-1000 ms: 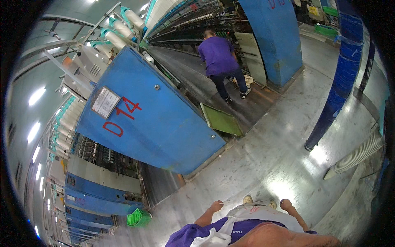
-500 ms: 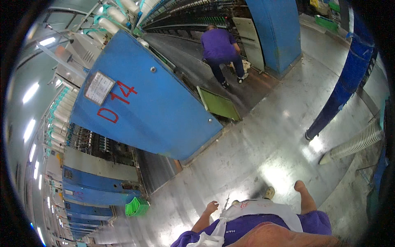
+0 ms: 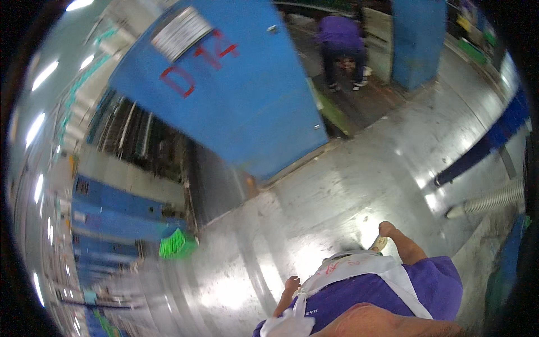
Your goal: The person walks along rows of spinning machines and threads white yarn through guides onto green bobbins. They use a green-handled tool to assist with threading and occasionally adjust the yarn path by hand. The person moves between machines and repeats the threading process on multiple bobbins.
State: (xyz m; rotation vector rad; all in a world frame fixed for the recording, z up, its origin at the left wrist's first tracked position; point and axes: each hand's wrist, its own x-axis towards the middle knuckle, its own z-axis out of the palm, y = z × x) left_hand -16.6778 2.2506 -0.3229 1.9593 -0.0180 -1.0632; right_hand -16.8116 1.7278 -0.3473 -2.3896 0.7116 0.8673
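My left hand point(image 3: 292, 283) hangs in front of the white apron point(image 3: 339, 268), small and blurred, with its fingers loosely apart and nothing seen in them. Farther out to the right, my right hand point(image 3: 386, 228) swings forward over the floor, its fingers curled in with no object showing. One of my shoes point(image 3: 379, 243) shows just below that hand. Neither hand touches a machine. Nearest ahead is the blue end cabinet point(image 3: 247, 95) of a textile machine, bearing red painted marks and a white label plate.
A co-worker in purple point(image 3: 341, 35) bends down in the aisle beyond the cabinet. A green panel point(image 3: 332, 115) leans at its corner. At left stands a green basket point(image 3: 178, 244) of green pieces. To the right are a blue hose point(image 3: 483, 149) and a ribbed pale hose point(image 3: 485, 201).
My view has turned and moved left along the machine row: cabinet and co-worker sit higher and farther right, and the basket is larger. My right hand has swung forward and left.
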